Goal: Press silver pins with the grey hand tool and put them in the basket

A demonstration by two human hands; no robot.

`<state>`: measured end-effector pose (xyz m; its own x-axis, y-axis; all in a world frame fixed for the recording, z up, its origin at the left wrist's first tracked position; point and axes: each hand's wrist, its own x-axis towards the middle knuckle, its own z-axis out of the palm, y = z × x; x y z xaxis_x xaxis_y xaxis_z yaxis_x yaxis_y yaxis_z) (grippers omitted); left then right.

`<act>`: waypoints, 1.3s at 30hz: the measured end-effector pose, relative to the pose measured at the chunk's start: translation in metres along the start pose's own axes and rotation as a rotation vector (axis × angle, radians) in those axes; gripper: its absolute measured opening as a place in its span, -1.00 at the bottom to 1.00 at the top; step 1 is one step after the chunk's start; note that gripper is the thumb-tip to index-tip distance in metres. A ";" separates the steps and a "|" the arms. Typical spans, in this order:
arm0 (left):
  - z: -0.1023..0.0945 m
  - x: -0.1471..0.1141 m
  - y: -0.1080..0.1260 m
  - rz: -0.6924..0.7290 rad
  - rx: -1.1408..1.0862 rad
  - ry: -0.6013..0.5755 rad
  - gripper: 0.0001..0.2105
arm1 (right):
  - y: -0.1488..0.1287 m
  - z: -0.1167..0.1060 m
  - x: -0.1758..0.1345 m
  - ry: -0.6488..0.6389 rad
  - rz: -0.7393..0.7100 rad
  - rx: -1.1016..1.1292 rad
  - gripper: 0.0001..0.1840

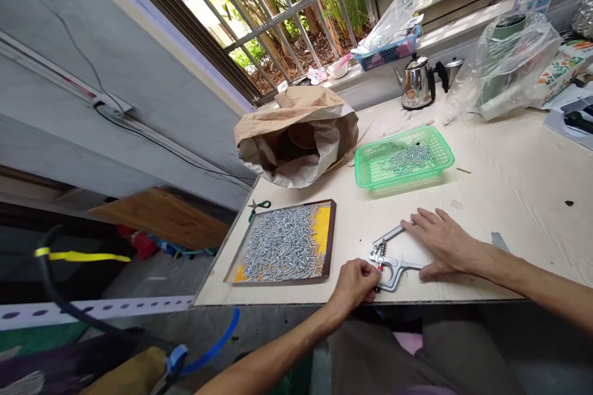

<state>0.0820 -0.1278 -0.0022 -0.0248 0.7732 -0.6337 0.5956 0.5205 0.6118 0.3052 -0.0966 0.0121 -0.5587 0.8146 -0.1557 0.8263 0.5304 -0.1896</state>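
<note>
A silver pair of spring-loaded press pliers [393, 268] lies on the table near its front edge, handles spread apart to the right. A spring and a small red part show near its jaw. My left hand [356, 282] is closed in a pinch at the jaw end; whatever lies between the fingertips is hidden. My right hand [442, 244] spans the two handles, fingers stretched over the upper one and thumb by the lower one. Left of the pliers, a clear-sided tray [331, 241] with a yellow bottom holds many small silver metal pieces [282, 244].
A green basket [405, 182] with more metal pieces stands behind the pliers. Beside it is an open brown paper bag [296, 133]. Small scissors [259, 205] lie behind the tray. A metal kettle [417, 83] and a plastic-wrapped bottle [507, 49] stand at the back right.
</note>
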 end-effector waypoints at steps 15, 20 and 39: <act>0.010 -0.007 0.010 0.806 0.631 0.219 -0.66 | -0.012 0.015 -0.010 0.137 -0.046 0.098 -0.14; 0.021 0.018 0.040 1.011 0.856 -0.007 -0.31 | -0.006 0.016 -0.019 0.189 -0.062 0.183 -0.10; 0.063 0.014 0.003 1.137 0.821 0.272 -0.71 | 0.035 0.005 -0.010 0.113 -0.004 0.062 -0.73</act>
<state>0.1345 -0.1381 -0.0393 0.6784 0.7140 0.1732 0.6816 -0.6997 0.2143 0.3393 -0.0877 0.0026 -0.5471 0.8359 -0.0451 0.8163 0.5207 -0.2501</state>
